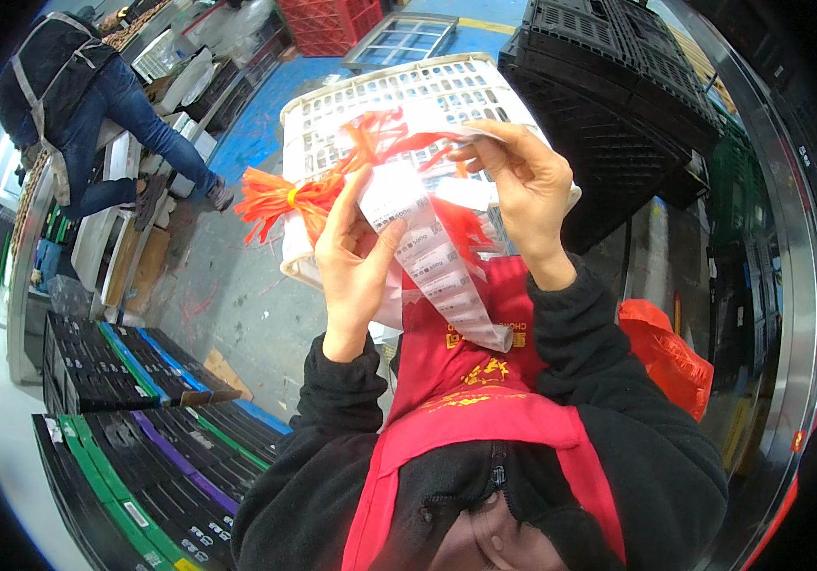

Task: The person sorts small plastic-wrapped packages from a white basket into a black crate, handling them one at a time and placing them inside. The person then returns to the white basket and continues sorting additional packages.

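My left hand (355,264) grips a long strip of printed white labels (433,260) between thumb and fingers. The strip hangs towards my red apron (437,378) and curls into a roll at its lower end. With thumb and forefinger, my right hand (530,185) pinches a white label (487,132) at the end of a red plastic ribbon (419,143). An orange-red bundle of plastic strips (291,200), tied with a yellow band, lies beside my left fingers. Under both hands stands an upturned-looking white perforated plastic crate (301,135); glare hides part of its top.
Stacked black crates (594,93) rise at the right, near a red plastic bag (669,357). Folded crates (144,471) fill the lower left. A person (73,107) bends over shelving at the upper left. A red crate (330,25) stands at the back.
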Available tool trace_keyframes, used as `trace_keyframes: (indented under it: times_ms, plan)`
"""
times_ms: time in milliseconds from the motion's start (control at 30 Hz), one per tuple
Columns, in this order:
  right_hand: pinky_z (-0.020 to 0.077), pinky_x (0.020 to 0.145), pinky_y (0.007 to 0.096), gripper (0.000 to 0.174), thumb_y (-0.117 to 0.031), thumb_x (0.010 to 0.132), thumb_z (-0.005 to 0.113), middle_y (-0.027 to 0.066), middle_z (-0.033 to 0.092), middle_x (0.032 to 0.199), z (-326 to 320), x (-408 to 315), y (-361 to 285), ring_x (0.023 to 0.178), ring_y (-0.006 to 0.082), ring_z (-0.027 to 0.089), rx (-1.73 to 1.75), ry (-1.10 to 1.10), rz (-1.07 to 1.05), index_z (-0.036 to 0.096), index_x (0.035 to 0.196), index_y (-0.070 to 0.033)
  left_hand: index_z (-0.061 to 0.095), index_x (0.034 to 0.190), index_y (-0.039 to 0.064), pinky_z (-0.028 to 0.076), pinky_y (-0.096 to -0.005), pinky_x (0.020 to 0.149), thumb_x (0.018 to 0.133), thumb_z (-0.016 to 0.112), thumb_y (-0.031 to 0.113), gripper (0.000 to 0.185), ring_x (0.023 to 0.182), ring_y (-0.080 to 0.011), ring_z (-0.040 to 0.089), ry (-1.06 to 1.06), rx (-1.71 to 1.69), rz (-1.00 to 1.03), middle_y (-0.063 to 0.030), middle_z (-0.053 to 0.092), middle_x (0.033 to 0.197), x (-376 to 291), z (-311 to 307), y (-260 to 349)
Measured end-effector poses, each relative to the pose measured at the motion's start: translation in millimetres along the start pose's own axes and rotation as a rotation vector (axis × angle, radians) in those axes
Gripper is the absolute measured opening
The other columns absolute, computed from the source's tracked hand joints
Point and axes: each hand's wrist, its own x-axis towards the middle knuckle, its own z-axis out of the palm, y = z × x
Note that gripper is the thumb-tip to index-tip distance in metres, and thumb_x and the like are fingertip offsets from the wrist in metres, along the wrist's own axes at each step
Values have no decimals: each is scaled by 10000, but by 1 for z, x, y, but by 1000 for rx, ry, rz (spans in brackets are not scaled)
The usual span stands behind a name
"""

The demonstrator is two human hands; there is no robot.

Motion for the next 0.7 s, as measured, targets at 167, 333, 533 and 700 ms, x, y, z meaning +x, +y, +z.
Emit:
trace_keyframes:
  times_ms: [167, 333, 533, 700]
  plan:
    - [564, 793, 273, 181, -29, 1015, 600, 118, 755, 1068, 9, 4, -4, 931, 166, 730, -32, -70, -53, 696, 1167, -5, 674, 1219, -36, 508, -253, 887, 893, 706, -74, 331, 1046, -134, 635, -135, 134, 48, -70, 664, 1178, 5, -10, 1]
    - [553, 800, 277, 212, 34, 952, 637, 106, 756, 1035, 14, 2, -11, 917, 155, 721, 3, -161, 116, 700, 1154, 18, 722, 1089, -44, 484, -228, 772, 915, 689, -64, 179, 893, -85, 611, -145, 111, 126, -41, 683, 996, 8, -11, -4]
    - [553, 843, 290, 230, 58, 914, 634, 128, 748, 1001, 13, -2, -15, 940, 164, 718, -146, -343, 149, 697, 1134, 56, 735, 982, -55, 478, -220, 671, 911, 744, -7, 86, 742, -50, 582, -51, 188, 41, 7, 674, 820, 5, -5, 2]
    - [557, 740, 341, 191, -14, 906, 678, 195, 744, 935, 12, -3, -15, 834, 265, 741, -128, -335, 146, 715, 1087, 36, 742, 945, -52, 438, -208, 615, 917, 763, 30, 89, 705, -28, 538, -7, 244, 25, 35, 654, 776, 5, -4, 6]
